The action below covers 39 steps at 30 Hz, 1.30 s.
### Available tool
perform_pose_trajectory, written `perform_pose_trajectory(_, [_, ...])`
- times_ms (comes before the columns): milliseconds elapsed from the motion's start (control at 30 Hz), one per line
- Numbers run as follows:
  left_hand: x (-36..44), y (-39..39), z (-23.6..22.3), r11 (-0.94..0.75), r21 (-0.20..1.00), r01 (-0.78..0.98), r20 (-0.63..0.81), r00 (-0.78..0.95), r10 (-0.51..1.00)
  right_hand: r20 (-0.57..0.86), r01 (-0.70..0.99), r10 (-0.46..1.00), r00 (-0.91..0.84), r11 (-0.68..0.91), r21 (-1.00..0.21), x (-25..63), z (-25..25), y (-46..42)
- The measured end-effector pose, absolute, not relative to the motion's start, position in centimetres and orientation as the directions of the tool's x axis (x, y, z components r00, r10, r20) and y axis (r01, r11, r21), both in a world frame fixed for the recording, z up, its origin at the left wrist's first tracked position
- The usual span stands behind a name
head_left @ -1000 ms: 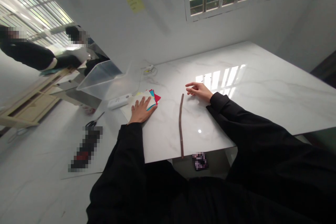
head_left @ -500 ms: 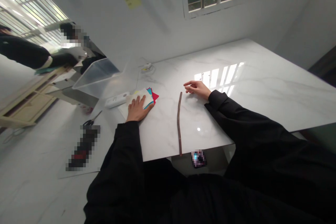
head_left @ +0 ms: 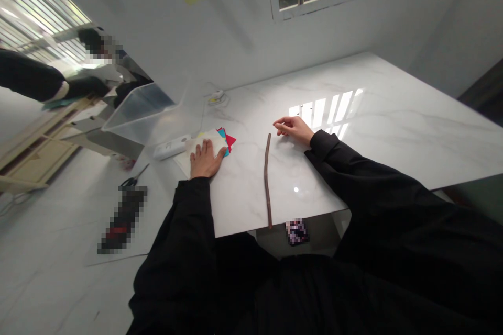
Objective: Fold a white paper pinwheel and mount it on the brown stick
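Left hand: open, flat on coloured paper stack; right hand: loosely curled on marble table, empty, beside brown stick

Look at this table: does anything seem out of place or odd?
The thin brown stick looks a little odd: it is slightly bent and lies by itself on the white marble table, between the right hand and the left hand, with one end reaching the table's edge.

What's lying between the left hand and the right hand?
A thin brown stick lies on the marble tabletop, in the head view, between the left hand, on the coloured papers, and the right hand; neither hand touches it.
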<state>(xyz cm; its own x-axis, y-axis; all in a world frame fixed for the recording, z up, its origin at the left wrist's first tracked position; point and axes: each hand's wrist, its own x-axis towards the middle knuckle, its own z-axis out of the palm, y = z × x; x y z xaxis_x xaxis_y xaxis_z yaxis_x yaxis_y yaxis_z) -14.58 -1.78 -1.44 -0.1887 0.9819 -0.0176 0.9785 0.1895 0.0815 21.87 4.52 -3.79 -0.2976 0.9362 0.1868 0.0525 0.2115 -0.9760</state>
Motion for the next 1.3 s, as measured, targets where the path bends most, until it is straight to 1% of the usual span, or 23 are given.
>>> perform_pose_trajectory(267, [-14.27,-1.72,-1.86,0.23,0.068,0.971,0.043,-0.233,0.972,0.236,0.035,0.939,-0.252,0.252,-0.967,21.86,-4.23,4.44])
perform_pose_trajectory(367, [-14.21,-1.78,-1.87,0.221,0.087,0.971,0.051,-0.226,0.973,0.24,0.04,0.943,-0.231,0.256,-0.966,21.87,-4.24,4.33])
perform_pose_trajectory(533, [-14.2,-1.89,-1.67,0.224,0.088,0.971,0.029,-0.227,0.974,0.226,0.063,0.954,-0.194,0.242,-0.968,21.94,-4.02,4.11])
perform_pose_trajectory(733, [-14.45,-1.84,-1.54,0.217,0.092,0.972,0.008,-0.219,0.976,0.194,0.028,0.971,-0.137,0.2,-0.979,22.07,-3.65,4.08])
perform_pose_trajectory(867, [-14.46,-2.04,-1.62,0.187,0.127,0.974,0.081,-0.198,0.977,0.174,0.002,0.978,-0.112,0.175,-0.985,22.07,-3.61,4.3])
perform_pose_trajectory(1000, [-14.25,-2.45,-1.55,0.212,0.194,0.958,0.184,-0.248,0.951,0.169,-0.031,0.98,-0.108,0.167,-0.985,22.07,-3.78,4.48])
perform_pose_trajectory(1100, [-14.21,-2.6,-1.49,0.236,0.24,0.942,0.232,-0.291,0.928,0.175,-0.064,0.979,-0.109,0.169,-0.984,22.11,-3.92,4.54])
perform_pose_trajectory(1167, [-14.26,-2.59,-1.51,0.228,0.238,0.944,0.241,-0.285,0.928,0.169,-0.071,0.98,-0.108,0.162,-0.984,22.14,-3.98,4.6])
perform_pose_trajectory(1300, [-14.32,-2.6,-1.54,0.179,0.183,0.967,0.254,-0.222,0.942,0.15,-0.104,0.984,-0.101,0.139,-0.985,22.22,-4.08,4.8])
